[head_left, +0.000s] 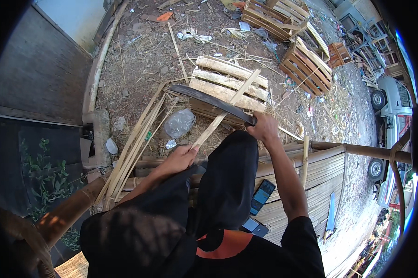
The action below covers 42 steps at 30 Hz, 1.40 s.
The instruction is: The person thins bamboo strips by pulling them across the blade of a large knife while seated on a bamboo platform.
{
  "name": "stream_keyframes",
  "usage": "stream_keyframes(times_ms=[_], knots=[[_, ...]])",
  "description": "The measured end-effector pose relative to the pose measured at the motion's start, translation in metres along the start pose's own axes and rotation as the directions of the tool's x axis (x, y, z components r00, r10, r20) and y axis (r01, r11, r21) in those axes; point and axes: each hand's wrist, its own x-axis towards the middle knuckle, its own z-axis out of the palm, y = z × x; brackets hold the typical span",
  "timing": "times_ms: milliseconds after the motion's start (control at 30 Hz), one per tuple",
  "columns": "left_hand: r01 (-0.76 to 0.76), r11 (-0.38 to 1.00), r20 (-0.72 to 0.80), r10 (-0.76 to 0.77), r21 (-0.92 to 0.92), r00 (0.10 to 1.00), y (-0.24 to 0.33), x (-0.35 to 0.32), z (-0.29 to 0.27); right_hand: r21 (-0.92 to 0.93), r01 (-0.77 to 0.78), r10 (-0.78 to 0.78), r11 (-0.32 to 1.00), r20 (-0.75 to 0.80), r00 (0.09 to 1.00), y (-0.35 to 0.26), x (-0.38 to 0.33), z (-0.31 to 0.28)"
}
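My left hand [179, 159] is closed round the near end of a pale bamboo strip [212, 129], which slants up and away to the right. In my right hand [264, 128] is the handle of a long dark machete [197, 95]. Its blade reaches leftward and lies across the middle of the strip; I cannot tell whether the edge has cut in. Under the strip's far part stands a slatted wooden crate [228, 82]. My knee, in black trousers, rises between the two hands. To the left leans a bundle of long bamboo strips [136, 139].
I sit on a bamboo bench [318, 169], with a phone [263, 197] and a small device [254, 226] beside my right thigh. A clear plastic bag [180, 123] lies on the littered ground. More wooden crates [306, 67] stand at the far right, and a truck [392, 109] is parked beyond.
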Motion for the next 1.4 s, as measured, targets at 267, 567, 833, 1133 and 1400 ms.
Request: stream_keyframes(times_ms=[267, 567, 833, 1133, 1400], knots=[[-0.065, 0.997, 0.046, 0.063, 0.029, 0.997, 0.009, -0.010, -0.002, 0.029, 0.120, -0.119, 0.992, -0.038, 0.992, -0.036, -0.002, -0.013], [-0.035, 0.999, 0.086, 0.032, 0.028, 0.996, 0.012, -0.006, 0.002, -0.146, 0.040, -0.036, 0.988, 0.030, 0.999, 0.001, 0.020, -0.027], [-0.010, 1.000, 0.082, 0.008, 0.016, 0.997, 0.005, -0.021, -0.003, -0.045, -0.270, 0.266, 0.962, -0.076, 0.961, 0.075, 0.033, -0.020], [-0.010, 1.000, 0.135, 0.009, 0.002, 0.991, 0.003, -0.005, -0.002, 0.370, -0.300, 0.376, 0.879, -0.152, 0.914, 0.055, 0.012, -0.019], [-0.054, 0.997, 0.139, 0.047, 0.049, 0.989, -0.008, -0.011, -0.002, 0.189, 0.177, -0.157, 0.966, -0.117, 0.981, -0.057, -0.040, -0.015]])
